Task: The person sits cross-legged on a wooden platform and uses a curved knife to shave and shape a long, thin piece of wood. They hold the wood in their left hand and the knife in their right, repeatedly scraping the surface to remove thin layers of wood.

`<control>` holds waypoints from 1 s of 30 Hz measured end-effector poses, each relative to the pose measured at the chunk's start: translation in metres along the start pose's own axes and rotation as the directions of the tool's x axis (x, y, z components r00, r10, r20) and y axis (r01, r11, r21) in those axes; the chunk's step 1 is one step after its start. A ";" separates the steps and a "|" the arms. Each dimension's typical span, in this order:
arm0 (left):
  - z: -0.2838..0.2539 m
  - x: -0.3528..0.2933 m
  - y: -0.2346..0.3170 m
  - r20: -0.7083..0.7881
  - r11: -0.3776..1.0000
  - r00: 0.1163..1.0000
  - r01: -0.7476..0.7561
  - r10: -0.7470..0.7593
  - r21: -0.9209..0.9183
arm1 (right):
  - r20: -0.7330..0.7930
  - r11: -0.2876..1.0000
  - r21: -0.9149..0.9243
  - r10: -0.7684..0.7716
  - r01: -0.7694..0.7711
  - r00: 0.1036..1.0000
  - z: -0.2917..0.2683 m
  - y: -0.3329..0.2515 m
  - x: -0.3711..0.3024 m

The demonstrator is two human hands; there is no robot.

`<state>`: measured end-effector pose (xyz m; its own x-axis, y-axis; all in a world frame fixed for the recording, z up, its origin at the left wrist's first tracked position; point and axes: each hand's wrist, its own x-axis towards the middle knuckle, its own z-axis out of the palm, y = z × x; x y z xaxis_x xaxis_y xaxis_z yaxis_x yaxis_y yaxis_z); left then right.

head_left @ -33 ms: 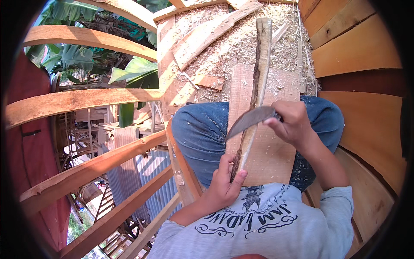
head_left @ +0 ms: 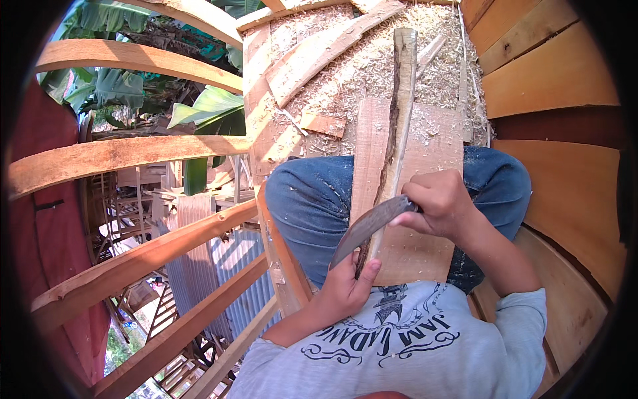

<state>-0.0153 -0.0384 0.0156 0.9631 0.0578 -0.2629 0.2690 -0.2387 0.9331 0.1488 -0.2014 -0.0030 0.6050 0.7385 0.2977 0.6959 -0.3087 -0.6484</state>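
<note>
A long wooden stick (head_left: 401, 106), pale on its faces with a dark bark edge, leans lengthwise away from me over a flat board (head_left: 425, 239) across my lap. Its near end is gripped by my left hand (head_left: 347, 287), thumb on the right side, fingers round the left. My right hand (head_left: 440, 205) is closed round the handle of a curved knife (head_left: 373, 223), the handle itself mostly hidden. The grey blade lies slantwise across the stick's lower part, its tip close to my left fingers. Whether the edge bites into the wood I cannot tell.
Wood shavings (head_left: 325, 86) cover the platform beyond my knees, with a loose plank (head_left: 332, 50) and a small offcut (head_left: 323, 124) among them. Wooden rails (head_left: 146, 263) run along the left, above a lower level with corrugated sheets (head_left: 236, 266). A plank wall (head_left: 551, 189) closes the right.
My right hand has drawn the knife down the stick toward me and slightly left, bringing the blade close to my left hand. The left hand has barely moved.
</note>
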 end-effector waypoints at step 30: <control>0.000 0.002 0.006 0.244 0.899 0.968 0.155 -0.055 -0.411 | -0.188 0.940 0.046 0.340 -0.337 0.922 -0.012 -0.005 -0.018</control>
<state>-0.0114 -0.0400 0.0204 0.9155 -0.1673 -0.3660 0.3944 0.1924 0.8986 0.1395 -0.2201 0.0029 0.8667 0.4627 0.1862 0.4326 -0.5115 -0.7424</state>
